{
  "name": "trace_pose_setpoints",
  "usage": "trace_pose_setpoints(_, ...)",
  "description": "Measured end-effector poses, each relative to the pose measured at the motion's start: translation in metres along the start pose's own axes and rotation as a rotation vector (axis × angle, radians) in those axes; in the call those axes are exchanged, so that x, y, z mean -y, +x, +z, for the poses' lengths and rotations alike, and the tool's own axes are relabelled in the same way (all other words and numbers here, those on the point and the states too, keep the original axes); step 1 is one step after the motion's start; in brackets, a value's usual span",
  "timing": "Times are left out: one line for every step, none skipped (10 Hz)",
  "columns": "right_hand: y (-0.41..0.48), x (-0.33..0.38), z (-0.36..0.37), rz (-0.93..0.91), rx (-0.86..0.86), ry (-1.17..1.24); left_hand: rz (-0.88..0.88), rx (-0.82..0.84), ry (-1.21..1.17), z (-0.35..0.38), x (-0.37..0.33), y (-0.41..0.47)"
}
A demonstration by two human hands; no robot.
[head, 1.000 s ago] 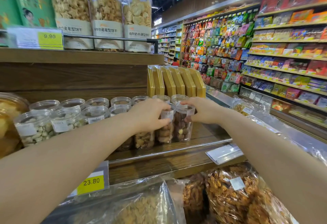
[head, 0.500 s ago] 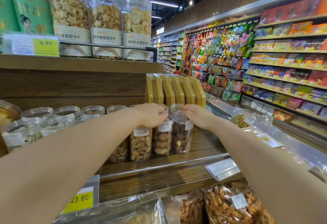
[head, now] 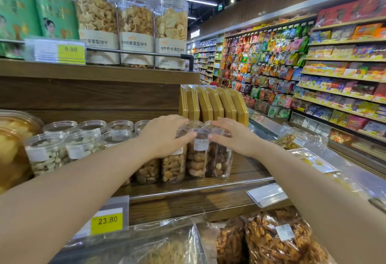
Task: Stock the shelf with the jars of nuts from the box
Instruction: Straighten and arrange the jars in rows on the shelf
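The left hand (head: 165,136) and the right hand (head: 231,138) are laid on the lids of the jars of nuts (head: 197,159), which are stood on the wooden shelf (head: 250,172). The fingers are spread and loose, not wrapped round any jar, likely so the jars can be nudged into a tidy row. Four brown-nut jars are counted at the hands. Three tall biscuit jars (head: 135,27) are seen above, six yellow packs (head: 213,105) behind. No box is seen.

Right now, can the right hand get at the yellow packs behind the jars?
Probably yes. The right hand touches the front jars, and the yellow packs stand just behind, taller than the jars; nothing blocks the way over them.
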State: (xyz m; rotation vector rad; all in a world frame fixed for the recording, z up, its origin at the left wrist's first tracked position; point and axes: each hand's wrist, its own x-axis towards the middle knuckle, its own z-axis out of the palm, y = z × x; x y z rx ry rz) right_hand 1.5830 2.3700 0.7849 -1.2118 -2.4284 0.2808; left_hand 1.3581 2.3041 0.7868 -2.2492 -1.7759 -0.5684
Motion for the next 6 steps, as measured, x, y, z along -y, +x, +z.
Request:
trace_pose_setpoints(-0.006, 0.01, 0.001, -0.013, 0.114, -0.159, -0.086, 0.142, 0.164, -0.006, 0.019, -0.024)
trace_pose_setpoints(-0.003, 0.017, 0.005, 0.025, 0.15, -0.225, -0.148, 0.213, 0.22, -0.008, 0.025, -0.028)
trace_pose_setpoints(0.002, 0.019, 0.009, 0.018, 0.124, -0.242, -0.156, 0.224, 0.211, -0.008, 0.025, -0.026)
trace_pose_setpoints(0.003, 0.02, 0.01, -0.005, 0.113, -0.268, -0.173, 0.196, 0.197, -0.006, 0.024, -0.028)
trace_pose_setpoints(0.006, 0.018, 0.014, 0.043, 0.116, -0.263, -0.192, 0.161, 0.202, -0.005, 0.024, -0.029)
trace_pose_setpoints(0.005, 0.02, 0.015, 0.077, 0.098, -0.306, -0.174, 0.127, 0.209, -0.006, 0.021, -0.031)
